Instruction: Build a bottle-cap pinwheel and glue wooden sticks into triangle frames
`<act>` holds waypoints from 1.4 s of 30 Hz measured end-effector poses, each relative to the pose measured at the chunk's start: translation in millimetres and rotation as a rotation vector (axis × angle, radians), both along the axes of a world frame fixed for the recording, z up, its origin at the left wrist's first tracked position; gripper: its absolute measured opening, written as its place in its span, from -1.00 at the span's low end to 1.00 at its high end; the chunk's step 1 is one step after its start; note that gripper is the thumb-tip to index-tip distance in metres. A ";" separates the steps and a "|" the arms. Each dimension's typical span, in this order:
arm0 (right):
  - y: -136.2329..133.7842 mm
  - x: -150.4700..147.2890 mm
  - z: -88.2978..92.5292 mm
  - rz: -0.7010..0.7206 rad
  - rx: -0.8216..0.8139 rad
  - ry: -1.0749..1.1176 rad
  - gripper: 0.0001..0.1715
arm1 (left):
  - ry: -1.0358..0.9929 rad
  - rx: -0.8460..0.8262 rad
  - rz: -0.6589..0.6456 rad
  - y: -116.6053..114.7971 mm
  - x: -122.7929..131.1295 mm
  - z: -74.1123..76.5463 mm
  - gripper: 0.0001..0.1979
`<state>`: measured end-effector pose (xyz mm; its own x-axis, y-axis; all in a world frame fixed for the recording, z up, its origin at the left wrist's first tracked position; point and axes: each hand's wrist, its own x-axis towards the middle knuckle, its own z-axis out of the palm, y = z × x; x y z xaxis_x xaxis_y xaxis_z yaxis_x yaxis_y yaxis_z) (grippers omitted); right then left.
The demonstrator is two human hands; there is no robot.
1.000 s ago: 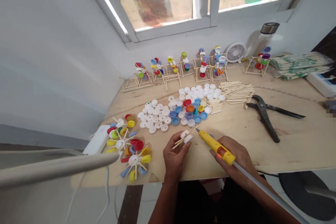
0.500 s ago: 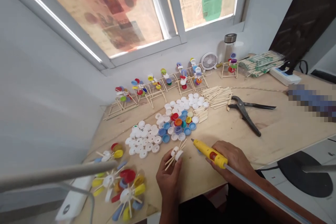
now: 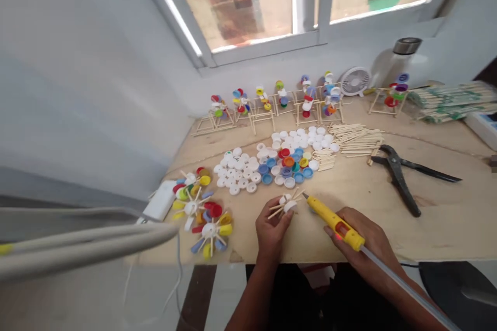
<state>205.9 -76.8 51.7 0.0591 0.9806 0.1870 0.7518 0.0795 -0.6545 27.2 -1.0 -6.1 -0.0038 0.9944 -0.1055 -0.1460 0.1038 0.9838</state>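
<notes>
Between the thumb and fingers of my left hand (image 3: 271,230) is a small hub of white bottle caps with wooden sticks (image 3: 288,204) poking out. My right hand (image 3: 367,235) is wrapped round a yellow hot glue gun (image 3: 330,218), a long clear glue stick running out of its back. The gun's nozzle points at the sticks, close to their tips; whether they touch I cannot tell. Just beyond the hands lie coloured bottle caps (image 3: 288,162), with white bottle caps (image 3: 235,170) to their left.
Finished cap wheels (image 3: 210,230) lie at the left. Stick stands with cap wheels (image 3: 306,105) line the wall, near a small fan (image 3: 355,81) and a bottle (image 3: 404,57). Loose sticks (image 3: 357,139) and black pliers (image 3: 399,173) are at the right. A pale lamp arm (image 3: 97,245) crosses the lower left.
The view has swung to the left, so the table sits further right. The glue gun's nozzle has come nearer to the sticks on the cap hub. Both hands keep their grips.
</notes>
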 end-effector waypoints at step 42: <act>6.8 -2.2 -11.2 -0.072 -0.005 -0.082 -0.71 | 0.042 0.106 -0.079 2.6 -5.1 -0.9 -0.62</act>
<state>203.7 -70.0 40.6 0.1140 0.9753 0.1893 0.8066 0.0203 -0.5907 22.1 1.6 -7.0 0.0728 0.9973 -0.0014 -0.0999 0.0086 0.9950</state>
